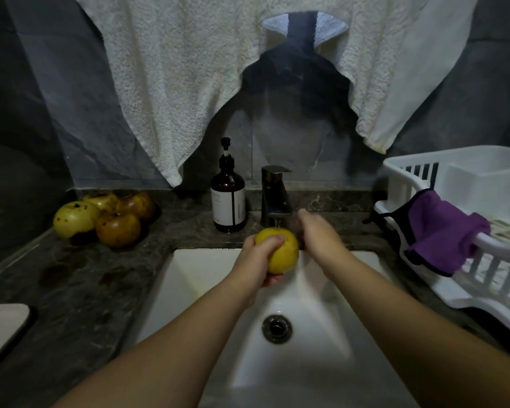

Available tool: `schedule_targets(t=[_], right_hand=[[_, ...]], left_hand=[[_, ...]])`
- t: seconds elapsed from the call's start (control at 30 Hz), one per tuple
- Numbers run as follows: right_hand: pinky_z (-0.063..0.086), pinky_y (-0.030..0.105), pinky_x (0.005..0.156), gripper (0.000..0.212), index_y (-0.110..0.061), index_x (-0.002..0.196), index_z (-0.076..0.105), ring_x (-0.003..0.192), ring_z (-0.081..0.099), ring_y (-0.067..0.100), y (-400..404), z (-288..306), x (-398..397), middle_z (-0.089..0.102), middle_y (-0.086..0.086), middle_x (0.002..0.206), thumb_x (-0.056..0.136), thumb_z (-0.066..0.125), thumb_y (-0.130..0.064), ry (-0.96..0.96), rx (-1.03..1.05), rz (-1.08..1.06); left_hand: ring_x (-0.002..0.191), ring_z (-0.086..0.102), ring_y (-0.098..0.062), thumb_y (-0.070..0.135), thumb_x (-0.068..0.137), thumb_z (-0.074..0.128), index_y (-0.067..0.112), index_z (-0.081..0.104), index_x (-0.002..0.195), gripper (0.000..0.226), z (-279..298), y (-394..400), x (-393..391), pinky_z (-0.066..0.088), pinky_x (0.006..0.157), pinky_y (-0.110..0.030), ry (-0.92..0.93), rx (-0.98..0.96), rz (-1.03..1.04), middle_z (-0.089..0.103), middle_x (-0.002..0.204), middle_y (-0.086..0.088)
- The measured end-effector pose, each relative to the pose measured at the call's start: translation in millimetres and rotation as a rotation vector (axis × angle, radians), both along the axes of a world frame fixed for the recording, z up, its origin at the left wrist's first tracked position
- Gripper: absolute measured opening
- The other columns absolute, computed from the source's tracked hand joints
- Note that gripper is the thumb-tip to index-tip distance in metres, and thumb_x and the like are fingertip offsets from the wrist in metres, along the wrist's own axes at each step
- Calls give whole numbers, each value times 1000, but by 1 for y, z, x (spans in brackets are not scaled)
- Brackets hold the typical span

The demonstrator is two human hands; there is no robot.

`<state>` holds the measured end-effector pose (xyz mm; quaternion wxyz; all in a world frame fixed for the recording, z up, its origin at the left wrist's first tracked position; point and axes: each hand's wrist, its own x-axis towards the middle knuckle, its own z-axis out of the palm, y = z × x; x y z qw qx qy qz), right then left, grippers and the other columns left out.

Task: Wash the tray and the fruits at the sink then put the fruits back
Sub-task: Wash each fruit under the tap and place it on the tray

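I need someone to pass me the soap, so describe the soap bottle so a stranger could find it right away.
Start at the white sink and look to the dark faucet behind it. Just left of the faucet, on the dark stone counter, stands the soap bottle. It is the only bottle there: tall, brown, with a black pump top and a white label, unlike the round yellow-brown fruits farther left.

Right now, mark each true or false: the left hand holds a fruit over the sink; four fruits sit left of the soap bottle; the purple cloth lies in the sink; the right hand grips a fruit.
1. The left hand holds a fruit over the sink. True.
2. Four fruits sit left of the soap bottle. True.
3. The purple cloth lies in the sink. False: it hangs on the rack.
4. The right hand grips a fruit. False: it holds nothing, near the tap.
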<state>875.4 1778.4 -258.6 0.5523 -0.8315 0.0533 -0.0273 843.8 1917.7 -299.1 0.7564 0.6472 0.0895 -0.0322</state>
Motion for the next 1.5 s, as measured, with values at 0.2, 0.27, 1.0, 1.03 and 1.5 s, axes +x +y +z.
schedule_targets(t=[0.2, 0.27, 1.0, 1.03, 1.5], right_hand=[[41, 24, 53, 73, -18, 119, 64, 57, 63, 19, 3, -23, -17, 73, 15, 91, 84, 50, -82, 436, 285, 257], [43, 23, 50, 56, -27, 129, 54, 68, 66, 18, 3, -28, -13, 69, 9, 103, 92, 52, -69, 191, 130, 247], [46, 25, 49, 42, -37, 121, 53, 78, 68, 22, -2, -45, -10, 68, 10, 108, 96, 44, -69, 132, 40, 243], [48, 26, 52, 37, -40, 121, 53, 84, 67, 20, -3, -45, -9, 66, 7, 111, 97, 45, -67, 84, 30, 221], [47, 28, 63, 26, -47, 111, 55, 90, 67, 18, -3, -45, -9, 66, 6, 113, 96, 46, -66, 113, 46, 228]], left_hand=[[94, 70, -22, 63, 96, 57, 33, 53, 129, 44, -1, 2, 3, 60, 76, -38, -24, 129, -84, 68, 115, -7], [71, 67, -19, 78, 95, 42, 28, 59, 121, 59, 1, 4, 3, 54, 63, -30, 87, 193, -119, 72, 92, -7], [78, 71, -24, 80, 95, 37, 29, 51, 130, 63, -2, -3, 2, 58, 65, -37, 66, 289, -183, 71, 103, -10], [72, 71, -24, 82, 94, 37, 28, 52, 128, 65, -1, -3, 2, 57, 64, -35, 88, 253, -182, 72, 98, -11], [72, 74, -22, 82, 93, 42, 34, 48, 130, 61, -1, -3, 3, 61, 60, -35, 51, 298, -142, 68, 108, -9]])
